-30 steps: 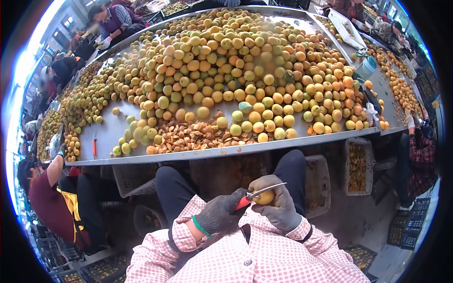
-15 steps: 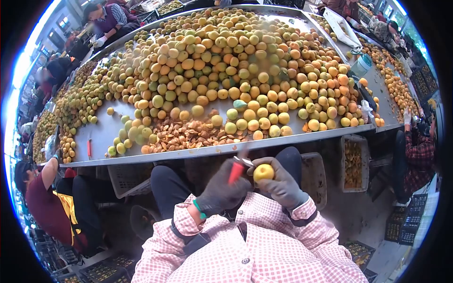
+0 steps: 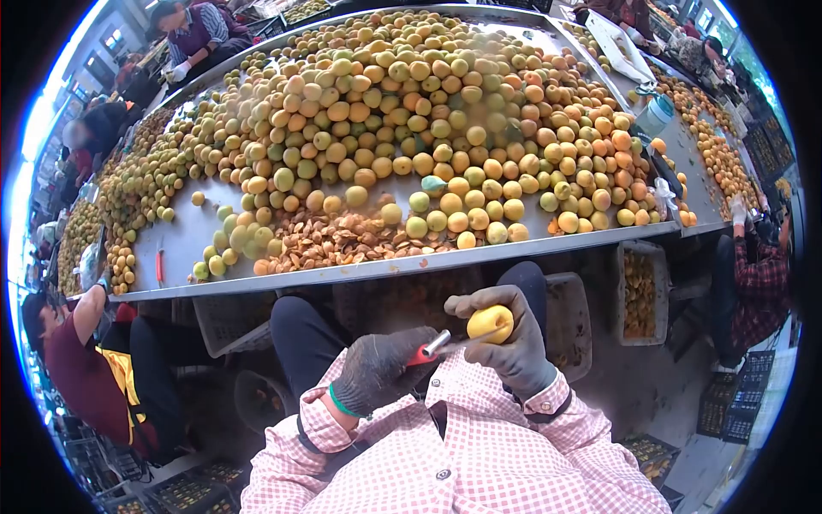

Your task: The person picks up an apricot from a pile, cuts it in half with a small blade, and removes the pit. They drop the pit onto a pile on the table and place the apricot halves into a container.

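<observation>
My left hand point(image 3: 383, 368), in a dark knit glove with a green cuff, is wrapped round the red handle of a knife point(image 3: 435, 345). The knife's blade is blurred and points right, across the lower side of a yellow fruit point(image 3: 490, 324). My right hand point(image 3: 512, 347), in a grey glove, holds that fruit between thumb and fingers, above my lap. Whether the blade is inside the fruit's skin I cannot tell. Both hands are below the table's near edge.
A metal table point(image 3: 342, 276) bears a large fruit heap point(image 3: 385, 94), a pile of brown halved pieces point(image 3: 342, 244) and another red-handled knife point(image 3: 159, 266). Crates point(image 3: 642, 295) stand beneath. A person in maroon point(image 3: 81, 368) sits left; one in plaid point(image 3: 760, 283) is at right.
The knife has swung from upright half a second ago to lie across the fruit. My left hand has moved slightly down and left; my right hand has tilted the fruit and moved slightly right.
</observation>
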